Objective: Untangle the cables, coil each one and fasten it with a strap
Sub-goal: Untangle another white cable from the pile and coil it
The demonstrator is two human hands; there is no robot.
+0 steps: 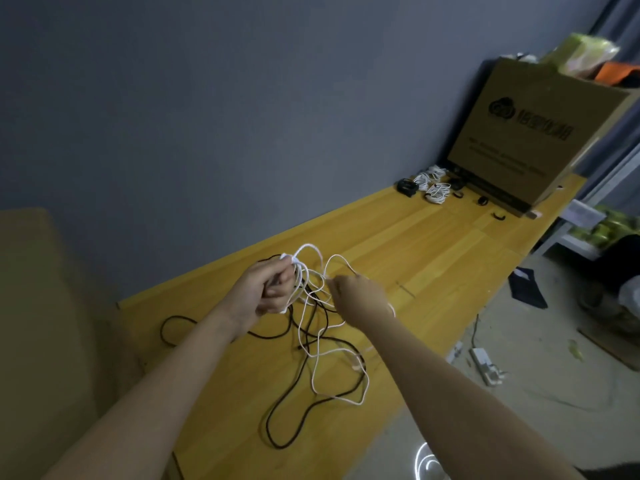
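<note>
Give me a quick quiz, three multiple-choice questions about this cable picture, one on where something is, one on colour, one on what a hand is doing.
1. Where do the already coiled white cables lie?
A. On the floor
B. At the table's far end, by the cardboard box
C. On the person's forearm

2. What colours are the tangled cables on the table?
A. Red and blue
B. All white
C. White and black

3. What is the left hand doing?
A. Gripping a bunch of white cable loops
B. Lying flat on the table
C. Holding a strap

Answers: 1 B, the white bundles sit just in front of the box. 2 C, a white cable crosses a black cable. 3 A, its fingers curl round the white loops.
</note>
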